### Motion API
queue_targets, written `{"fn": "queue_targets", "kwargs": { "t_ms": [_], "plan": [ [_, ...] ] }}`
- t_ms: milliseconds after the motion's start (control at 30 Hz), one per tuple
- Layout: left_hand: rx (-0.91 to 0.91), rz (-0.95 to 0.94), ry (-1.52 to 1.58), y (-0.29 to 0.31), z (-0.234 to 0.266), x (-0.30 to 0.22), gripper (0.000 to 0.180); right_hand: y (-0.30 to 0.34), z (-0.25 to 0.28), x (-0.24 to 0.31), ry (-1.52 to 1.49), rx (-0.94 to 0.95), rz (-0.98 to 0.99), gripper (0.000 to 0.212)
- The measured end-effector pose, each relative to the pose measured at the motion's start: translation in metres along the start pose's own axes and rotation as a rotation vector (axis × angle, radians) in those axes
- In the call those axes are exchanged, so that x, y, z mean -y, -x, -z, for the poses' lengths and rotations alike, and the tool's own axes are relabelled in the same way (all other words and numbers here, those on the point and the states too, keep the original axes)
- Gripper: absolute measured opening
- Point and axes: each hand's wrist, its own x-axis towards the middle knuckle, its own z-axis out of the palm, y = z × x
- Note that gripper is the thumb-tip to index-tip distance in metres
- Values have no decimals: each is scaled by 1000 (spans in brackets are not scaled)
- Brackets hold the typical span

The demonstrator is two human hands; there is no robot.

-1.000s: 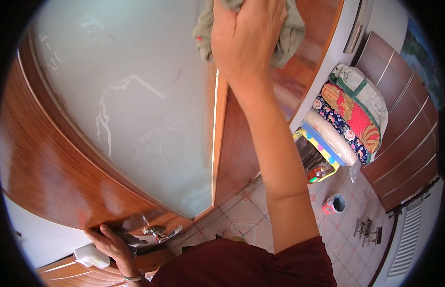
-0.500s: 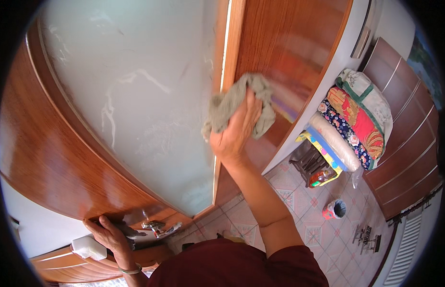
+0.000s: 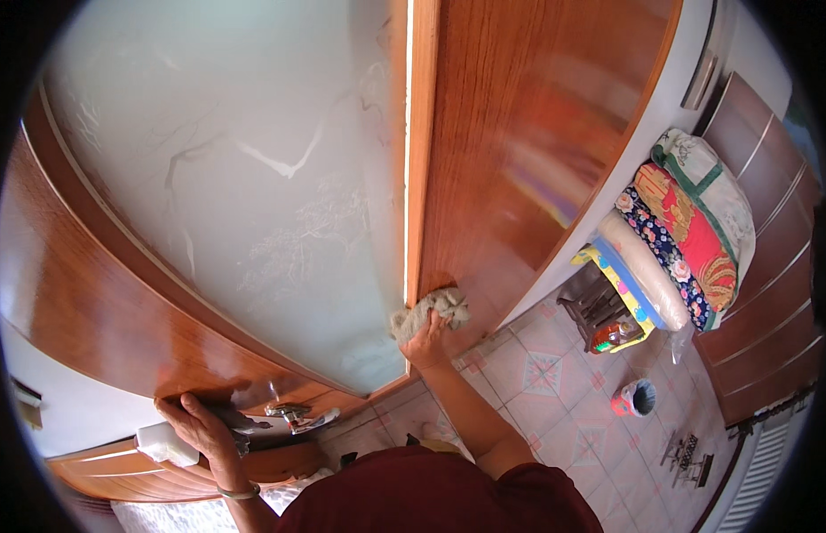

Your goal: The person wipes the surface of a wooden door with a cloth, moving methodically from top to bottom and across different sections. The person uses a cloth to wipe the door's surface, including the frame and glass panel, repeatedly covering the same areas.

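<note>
My right hand [image 3: 424,345] is closed on a crumpled grey-green cloth [image 3: 435,313], pressed low against the wooden frame strip and the reddish-brown wood panel [image 3: 502,160]. To its left is a frosted glass pane [image 3: 218,169] with etched branch patterns, set in a wooden door [image 3: 102,293]. At the lower left, my left hand [image 3: 204,431] rests against the door's edge, fingers stretched out and thumb apart. A metal door handle [image 3: 293,416] sits just right of that hand. Beside the wrist is a white block-like object [image 3: 164,442].
At the right, folded bedding [image 3: 684,231] is stacked on a dark stool [image 3: 591,306], with a bottle of reddish liquid [image 3: 610,336] below. A small bin [image 3: 635,398] and a dark metal rack [image 3: 687,460] stand on the tiled floor [image 3: 546,426]. A white radiator [image 3: 758,480] is farther right.
My right hand has slid the cloth down along the wooden strip and panel, closer to me. The view has shifted slightly. My left hand stays at the door's edge.
</note>
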Motion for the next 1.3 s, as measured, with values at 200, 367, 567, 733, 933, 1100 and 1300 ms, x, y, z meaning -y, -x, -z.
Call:
{"fn": "queue_targets", "kwargs": {
  "t_ms": [200, 367, 567, 733, 933, 1100, 1300],
  "plan": [
    [-92, -63, -53, 6, -3, 9, 62, 45, 4, -4, -18, 236, -18, 54],
    [-71, -21, -108, 7, -4, 17, 65, 31, 8, -2, -122, 185, -70, 33],
    [-137, -73, -107, 12, -4, 15, 63, -24, 29, 6, -235, -24, 42, 56],
    [-142, -62, -49, 7, -11, 5, 51, -133, 80, 21, -226, -69, 72, 58],
    [-79, -143, 4, 5, -4, -15, 47, -280, 146, 41, -264, -199, 157, 62],
    [-55, -171, 73, 0, 4, -24, 45, -406, 206, 61, -233, -426, 232, 70],
    [73, -139, 27, -1, 14, -41, 50, -523, 259, 78, -146, -597, 309, 65]
  ]
}}
